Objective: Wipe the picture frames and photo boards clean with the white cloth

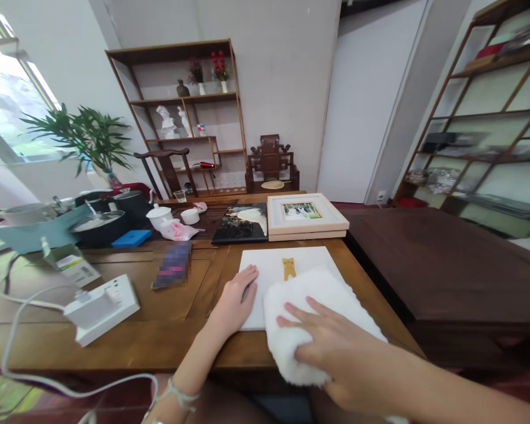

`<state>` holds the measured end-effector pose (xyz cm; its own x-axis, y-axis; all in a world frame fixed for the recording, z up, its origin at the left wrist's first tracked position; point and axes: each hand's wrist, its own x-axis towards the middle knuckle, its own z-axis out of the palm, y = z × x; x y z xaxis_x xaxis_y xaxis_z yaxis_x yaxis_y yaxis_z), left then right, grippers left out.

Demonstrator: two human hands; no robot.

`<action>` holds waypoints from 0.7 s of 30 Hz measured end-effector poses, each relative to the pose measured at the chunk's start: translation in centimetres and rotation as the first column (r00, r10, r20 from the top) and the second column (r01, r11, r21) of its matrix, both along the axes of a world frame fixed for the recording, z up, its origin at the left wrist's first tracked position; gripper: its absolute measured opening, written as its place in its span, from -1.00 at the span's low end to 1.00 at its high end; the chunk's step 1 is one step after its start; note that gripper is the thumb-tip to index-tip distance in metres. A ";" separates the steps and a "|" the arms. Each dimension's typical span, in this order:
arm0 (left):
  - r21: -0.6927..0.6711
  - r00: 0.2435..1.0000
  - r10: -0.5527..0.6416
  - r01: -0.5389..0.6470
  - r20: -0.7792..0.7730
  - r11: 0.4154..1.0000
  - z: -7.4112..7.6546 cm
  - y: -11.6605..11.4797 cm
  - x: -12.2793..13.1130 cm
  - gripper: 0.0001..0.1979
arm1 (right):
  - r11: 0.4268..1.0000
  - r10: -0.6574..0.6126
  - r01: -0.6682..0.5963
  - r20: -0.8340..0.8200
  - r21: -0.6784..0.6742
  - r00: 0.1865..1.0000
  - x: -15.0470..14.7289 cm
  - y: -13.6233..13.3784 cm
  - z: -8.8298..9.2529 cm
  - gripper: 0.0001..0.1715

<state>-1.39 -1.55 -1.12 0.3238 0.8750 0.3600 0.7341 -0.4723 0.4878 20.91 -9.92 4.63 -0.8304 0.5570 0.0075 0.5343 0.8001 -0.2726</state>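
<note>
A white board [265,262] lies flat on the wooden table in front of me, with a small tan animal-shaped piece [288,268] on its upper middle. My left hand [236,299] rests along the board's left edge, fingers stretched out, holding nothing. Over the board's lower right part and the table's front edge spreads a white fluffy cloth [287,359]. My right hand [322,338] grips this cloth from above, its fingers sunk into the pile and somewhat apart. The cloth hides part of the board.
Behind the board are a framed photo [309,221] and a dark picture panel [241,224]. Leftward lie a white power strip [101,309] with a cable, a pixelated packet [173,265], a blue block [131,238] and white cups [159,217]. A dark table [446,265] stands at right.
</note>
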 end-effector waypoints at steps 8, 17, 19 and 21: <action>0.001 1.000 0.005 -0.005 0.021 1.000 -0.1 -0.1 -0.1 -0.61 | 0.949 -0.246 0.253 -0.059 0.187 0.967 -0.4 9.0 -1.0 -0.54; 0.015 0.998 0.000 -0.001 0.056 1.000 0.3 -0.1 0.0 -0.63 | 0.939 -0.134 0.118 0.029 0.323 0.991 -3.3 8.7 -1.7 -0.56; 0.013 0.997 -0.014 0.013 0.071 1.000 0.3 -0.1 0.1 -0.64 | 0.952 -0.067 0.053 0.035 0.301 0.997 -3.3 6.5 -1.6 -0.60; 0.011 0.996 -0.019 0.018 0.082 1.000 0.3 0.0 0.0 -0.64 | 0.965 0.003 -0.013 0.038 0.262 0.999 -3.0 4.3 -1.3 -0.63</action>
<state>-1.35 -1.60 -0.83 0.3092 0.8653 0.3945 0.6828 -0.4907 0.5412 17.91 -5.67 3.32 -0.8374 0.5329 0.1216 0.5332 0.8454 -0.0330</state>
